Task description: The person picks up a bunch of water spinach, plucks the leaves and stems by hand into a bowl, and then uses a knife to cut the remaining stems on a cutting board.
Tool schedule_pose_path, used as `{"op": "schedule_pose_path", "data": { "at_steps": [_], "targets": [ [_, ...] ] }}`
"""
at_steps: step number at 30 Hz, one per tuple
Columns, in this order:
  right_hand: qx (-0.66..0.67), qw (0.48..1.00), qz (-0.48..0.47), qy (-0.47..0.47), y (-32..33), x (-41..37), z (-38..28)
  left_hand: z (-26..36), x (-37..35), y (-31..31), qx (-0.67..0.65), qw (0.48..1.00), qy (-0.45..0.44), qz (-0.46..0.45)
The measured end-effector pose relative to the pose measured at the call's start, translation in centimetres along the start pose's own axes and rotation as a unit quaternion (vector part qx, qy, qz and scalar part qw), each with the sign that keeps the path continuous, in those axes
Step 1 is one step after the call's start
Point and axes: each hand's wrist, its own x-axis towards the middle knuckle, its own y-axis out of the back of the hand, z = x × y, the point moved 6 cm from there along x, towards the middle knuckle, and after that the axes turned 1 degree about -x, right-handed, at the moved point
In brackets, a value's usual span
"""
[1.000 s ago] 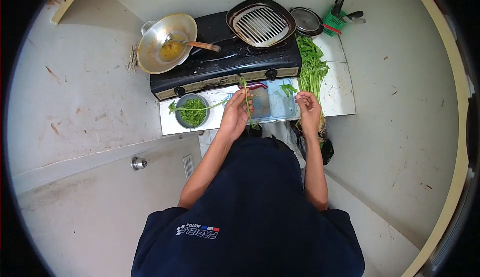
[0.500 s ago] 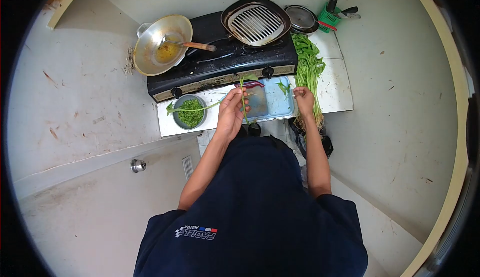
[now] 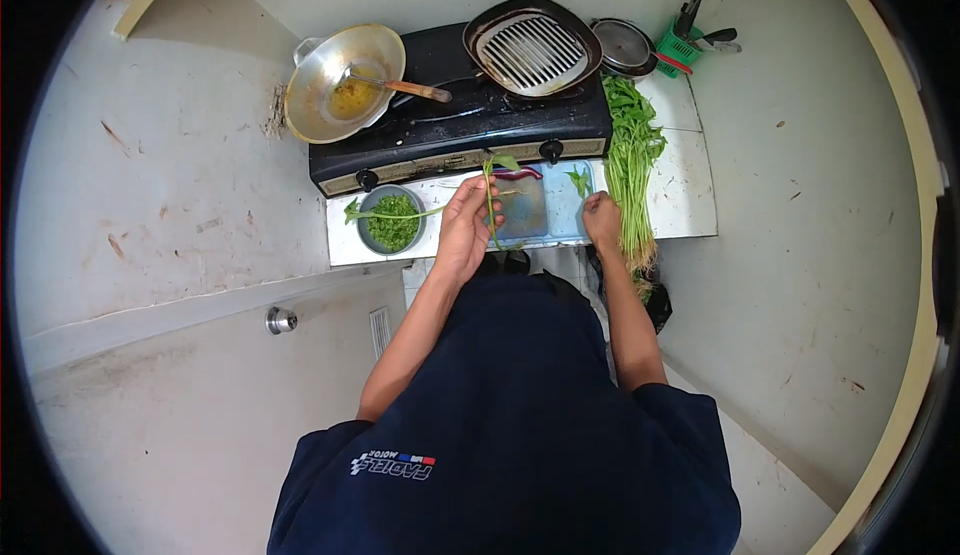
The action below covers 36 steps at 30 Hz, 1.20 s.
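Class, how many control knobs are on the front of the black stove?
2: left knob above the bowl, right knob above the blue board. None looks hidden.

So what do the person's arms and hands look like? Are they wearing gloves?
No gloves: the left hand and right hand are bare, and so are both arms up to the short sleeves of a dark navy T-shirt. The shirt has a small white logo with a red and blue mark. No watch or bracelet shows.
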Motion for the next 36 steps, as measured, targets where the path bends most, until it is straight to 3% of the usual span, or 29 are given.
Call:
{"op": "schedule_pose_path", "data": {
  "at_steps": [3,6,9,12,18,28,36],
  "targets": [
    [-0.034,0.999,-0.024,0.021,0.6,-1.8,-0.5,0.1,0.0,0.2,0.006,1.000,-0.012,0.008],
    [0.016,0.997,-0.002,0.078,3.2,-3.2,-4.6,0.5,0.0,-0.2,0.015,1.000,-0.018,0.000],
    [0.191,0.978,-0.056,0.066,5.0,-4.2,-8.8,0.4,0.1,-0.9,0.033,0.999,-0.013,-0.024],
    [0.288,0.952,-0.097,0.039,8.1,-5.8,-14.1,0.1,0.4,-1.8,0.050,0.997,-0.011,-0.053],
    [0.447,0.876,-0.162,0.078,11.9,-7.3,-21.9,-1.1,0.6,-3.8,0.083,0.990,-0.005,-0.111],
    [0.537,0.837,-0.103,0.007,12.0,-8.1,-22.4,-1.0,-0.3,-5.0,0.260,0.949,-0.066,-0.166],
    [0.546,0.831,-0.105,0.018,11.4,-8.6,-22.7,-0.2,-0.8,-5.1,0.281,0.946,-0.084,-0.138]
  ]
}}
